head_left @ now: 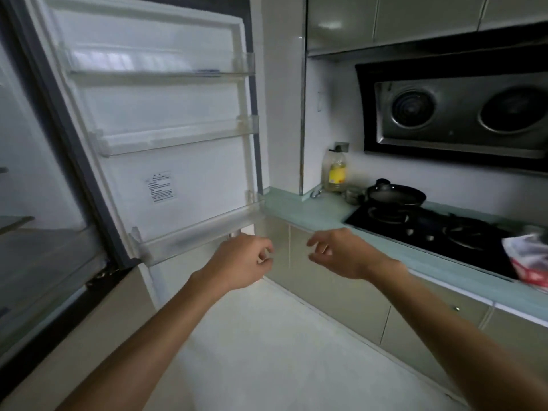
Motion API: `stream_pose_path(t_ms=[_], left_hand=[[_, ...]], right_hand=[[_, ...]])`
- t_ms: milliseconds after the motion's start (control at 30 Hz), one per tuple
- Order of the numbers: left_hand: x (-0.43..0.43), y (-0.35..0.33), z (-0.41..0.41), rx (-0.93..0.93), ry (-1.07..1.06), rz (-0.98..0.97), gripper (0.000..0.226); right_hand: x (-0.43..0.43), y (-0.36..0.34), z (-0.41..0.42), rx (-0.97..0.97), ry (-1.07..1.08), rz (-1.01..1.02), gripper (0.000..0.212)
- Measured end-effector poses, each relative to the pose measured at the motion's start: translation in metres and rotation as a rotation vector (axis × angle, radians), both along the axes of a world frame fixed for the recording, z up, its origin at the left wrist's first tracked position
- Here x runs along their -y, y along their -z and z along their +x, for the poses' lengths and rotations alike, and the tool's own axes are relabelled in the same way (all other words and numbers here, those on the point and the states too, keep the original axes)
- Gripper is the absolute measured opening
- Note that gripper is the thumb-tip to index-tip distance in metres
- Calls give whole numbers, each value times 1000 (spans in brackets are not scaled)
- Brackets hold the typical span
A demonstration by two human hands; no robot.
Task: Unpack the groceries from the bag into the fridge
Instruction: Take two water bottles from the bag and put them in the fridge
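Left hand (237, 262), right hand (341, 253): fingers loosely curled, empty. Bag (530, 259) near counter (311, 212) edge; careless grab could spill it.

Pale floor (267, 336), teal countertop (308, 213), black hob (427, 234), glossy grey wall cabinets (335, 22).

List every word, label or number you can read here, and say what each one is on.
No text here can be read.
White sticker on the inside of the fridge door: several lines of small print, too blurred to read.
Yellow label on the oil bottle: too small and blurred to read.
Red print on the bag: blurred, not readable.
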State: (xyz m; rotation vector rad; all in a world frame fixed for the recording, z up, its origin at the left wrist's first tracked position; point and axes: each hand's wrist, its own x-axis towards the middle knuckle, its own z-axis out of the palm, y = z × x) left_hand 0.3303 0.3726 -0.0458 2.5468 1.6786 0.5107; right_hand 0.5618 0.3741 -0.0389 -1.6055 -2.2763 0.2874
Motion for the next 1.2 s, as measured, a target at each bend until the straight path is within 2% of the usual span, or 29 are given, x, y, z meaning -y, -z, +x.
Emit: stream_pose_path(t_ms=[133,600,933,1200], left_hand=[[-11,1,79,-14,82,-6,20],[-21,15,382,15,410,-9,31],[-18,44,568,11,700,-59,36],[-63,64,667,-19,784,-95,35]], right_hand=[[8,1,78,-31,103,-1,26],[78,29,353,-72,478,34,29],[141,57,498,-91,799,10,30],[115,76,585,-74,914,-35,30]])
